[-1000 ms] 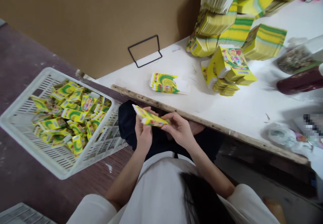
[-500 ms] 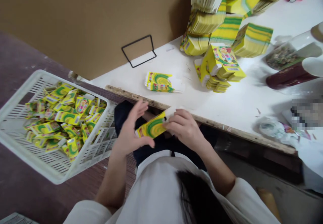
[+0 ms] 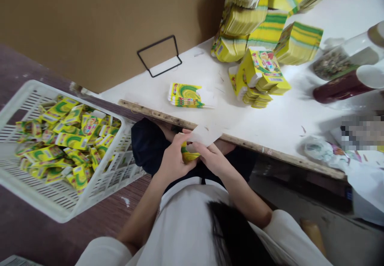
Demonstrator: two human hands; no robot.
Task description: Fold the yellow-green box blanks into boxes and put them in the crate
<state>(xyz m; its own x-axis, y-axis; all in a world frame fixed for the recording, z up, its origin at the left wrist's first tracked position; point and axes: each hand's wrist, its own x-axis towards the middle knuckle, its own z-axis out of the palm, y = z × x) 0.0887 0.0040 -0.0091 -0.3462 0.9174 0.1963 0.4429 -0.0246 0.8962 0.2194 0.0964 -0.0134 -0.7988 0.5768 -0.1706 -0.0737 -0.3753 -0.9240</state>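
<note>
Together, left hand [image 3: 174, 163] and right hand [image 3: 213, 159] clamped on small yellow carton [image 3: 189, 155], white flap [image 3: 204, 135] raised, just below table [image 3: 186, 123] near edge, beside white basket [image 3: 99, 182].

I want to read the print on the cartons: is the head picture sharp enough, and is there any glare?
Head view: soft, even light, no strong glare; the small yellow-green carton between both hands is blurred, its print illegible; a patch at right is pixelated.
</note>
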